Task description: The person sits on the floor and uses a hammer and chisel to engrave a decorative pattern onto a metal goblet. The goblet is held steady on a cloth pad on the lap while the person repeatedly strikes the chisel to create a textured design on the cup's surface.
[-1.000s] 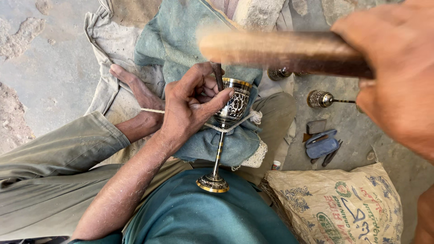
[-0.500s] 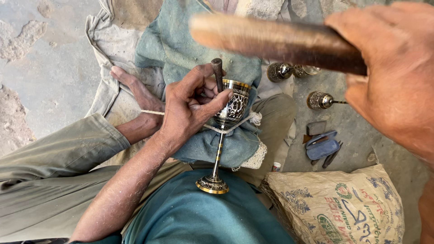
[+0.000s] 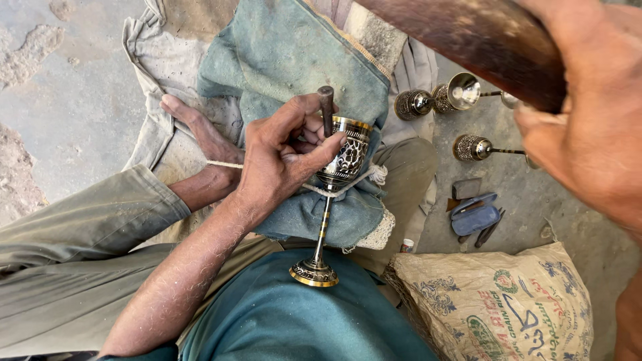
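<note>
Head view: left hand fingers pinch one punch against one goblet, right hand fingers closed around one wooden mallet, three goblets lying nearby.

Head view, close, straight down

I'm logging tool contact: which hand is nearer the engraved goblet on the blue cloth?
Left. The left hand touches the goblet, pinning a punch to it; the right hand is raised away, gripping a wooden mallet.

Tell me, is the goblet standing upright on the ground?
No, the goblet lies tilted across a blue cloth on the lap, steadied by the left hand.
</note>
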